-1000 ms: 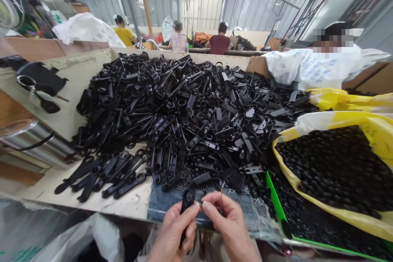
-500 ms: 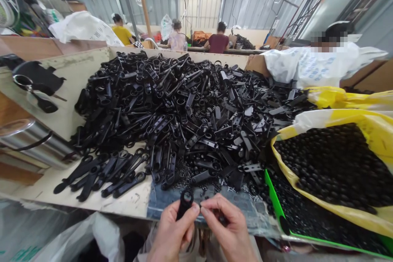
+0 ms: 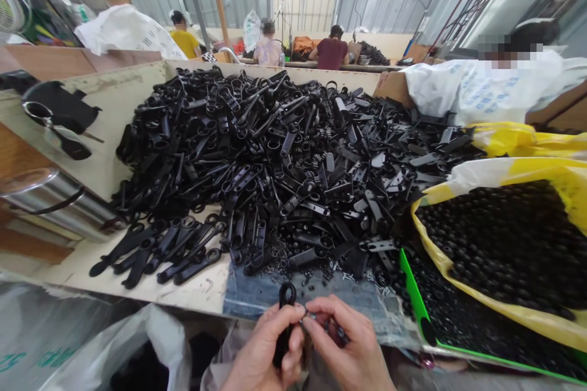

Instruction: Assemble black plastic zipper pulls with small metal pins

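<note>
My left hand [image 3: 268, 348] grips a long black plastic part [image 3: 285, 311] upright, its ring end poking up above my fingers. My right hand [image 3: 346, 342] is pinched against the side of that part, fingertips meeting my left thumb; what it pinches is too small to make out, and a dark item shows under its fingers. Both hands sit at the near edge of the bench, over a blue cloth [image 3: 257, 290]. Beyond them rises a big heap of the same black parts [image 3: 275, 159]. A row of such parts [image 3: 160, 250] lies lined up to the left.
A yellow bag of small black round pieces [image 3: 504, 238] sits in a green crate [image 3: 413, 305] on the right. A steel flask [image 3: 50, 201] and scissors [image 3: 50, 128] lie on the left. A person in white [image 3: 481, 85] sits at right; others work at the back.
The view has tilted slightly. My hands stayed together at the near edge, and the black part's ring end turned between my fingers.
</note>
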Demonstrator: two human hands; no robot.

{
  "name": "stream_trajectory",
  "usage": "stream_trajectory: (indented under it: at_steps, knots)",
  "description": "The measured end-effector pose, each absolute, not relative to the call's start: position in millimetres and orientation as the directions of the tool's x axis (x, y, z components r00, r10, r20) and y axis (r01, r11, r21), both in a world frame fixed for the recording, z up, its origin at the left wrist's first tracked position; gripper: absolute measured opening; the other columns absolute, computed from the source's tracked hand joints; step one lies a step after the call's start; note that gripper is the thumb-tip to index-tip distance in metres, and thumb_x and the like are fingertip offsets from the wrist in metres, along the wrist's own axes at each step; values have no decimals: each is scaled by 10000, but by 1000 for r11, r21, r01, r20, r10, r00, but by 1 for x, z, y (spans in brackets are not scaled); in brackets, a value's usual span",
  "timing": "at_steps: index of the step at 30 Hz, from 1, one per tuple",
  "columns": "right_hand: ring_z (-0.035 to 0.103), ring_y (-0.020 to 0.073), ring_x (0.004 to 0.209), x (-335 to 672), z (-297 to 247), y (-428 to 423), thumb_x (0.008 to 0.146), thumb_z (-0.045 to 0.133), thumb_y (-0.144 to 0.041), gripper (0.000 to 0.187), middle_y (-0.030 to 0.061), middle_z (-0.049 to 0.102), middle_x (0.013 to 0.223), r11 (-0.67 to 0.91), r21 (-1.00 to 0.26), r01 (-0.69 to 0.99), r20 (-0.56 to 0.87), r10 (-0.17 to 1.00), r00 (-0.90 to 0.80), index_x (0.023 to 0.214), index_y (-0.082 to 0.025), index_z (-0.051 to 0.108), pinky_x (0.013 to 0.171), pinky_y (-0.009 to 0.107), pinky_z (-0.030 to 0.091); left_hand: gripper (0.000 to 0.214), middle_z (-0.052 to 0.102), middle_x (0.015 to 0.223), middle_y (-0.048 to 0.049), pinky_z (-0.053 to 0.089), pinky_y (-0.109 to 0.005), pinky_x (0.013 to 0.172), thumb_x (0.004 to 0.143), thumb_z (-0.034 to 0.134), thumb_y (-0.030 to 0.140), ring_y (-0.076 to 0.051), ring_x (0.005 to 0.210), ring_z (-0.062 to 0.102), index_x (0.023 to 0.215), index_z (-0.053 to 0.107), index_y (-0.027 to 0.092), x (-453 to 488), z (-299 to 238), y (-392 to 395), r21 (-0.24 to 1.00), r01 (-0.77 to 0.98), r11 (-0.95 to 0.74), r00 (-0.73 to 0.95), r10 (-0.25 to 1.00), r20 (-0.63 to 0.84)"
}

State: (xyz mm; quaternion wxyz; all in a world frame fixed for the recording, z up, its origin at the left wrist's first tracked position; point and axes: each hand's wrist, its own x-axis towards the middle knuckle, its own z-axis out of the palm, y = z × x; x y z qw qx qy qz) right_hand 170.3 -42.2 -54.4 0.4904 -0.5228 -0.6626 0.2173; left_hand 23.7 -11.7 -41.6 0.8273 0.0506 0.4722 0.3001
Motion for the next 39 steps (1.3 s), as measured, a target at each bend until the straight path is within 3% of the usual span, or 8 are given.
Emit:
stream_trajectory:
  at_steps: [9,15,18,25,31,39]
  knots:
    - [637,113,493,169,-57,-47,981,614,-205,77,-34,662,666,372,-749,549,453,891,16,1019,-215,680,480,187,469,569,478,376,97,139,-167,373,383,993,465,-11,299,290,603,545,192,28,-35,-16,380,-435,816,358,544,-759]
    - [527,102,411,170,-58,-48,990,618,-300,103,-75,541,545,230,-820,525,325,941,95,971,-217,674,408,199,389,335,635,589,45,246,-188,441,649,847,304,-44,406,422,905,659,199,16,-22,-21,489,-332,806,454,592,-666]
    - [532,98,417,174,-57,-47,983,619,-289,90,-74,562,552,272,-788,552,337,941,16,976,-223,680,437,200,396,342,673,685,10,288,-209,470,680,774,245,-63,466,467,999,659,195,7,-21,-25,560,-231,796,510,589,-627]
    - [556,102,436,178,-50,-40,978,599,-223,87,-55,647,615,417,-682,600,396,901,-176,1021,-214,675,487,213,412,505,634,706,21,312,-233,503,658,787,342,-95,516,464,1123,665,190,2,-36,-28,658,-172,733,470,648,-599]
    - [563,113,453,175,-46,-40,988,582,-238,98,-56,635,599,341,-756,559,298,939,-171,993,-227,679,482,214,411,457,608,758,18,417,-262,710,839,609,231,-151,717,520,1293,655,197,-4,-26,-26,791,40,610,434,703,-564]
    - [611,123,490,169,-46,-42,1015,558,-226,90,-55,675,611,263,-842,472,231,965,-125,976,-233,639,524,207,454,458,651,796,-6,419,-257,695,849,643,237,-167,716,547,1303,672,192,-5,-40,-26,805,56,591,362,739,-568]
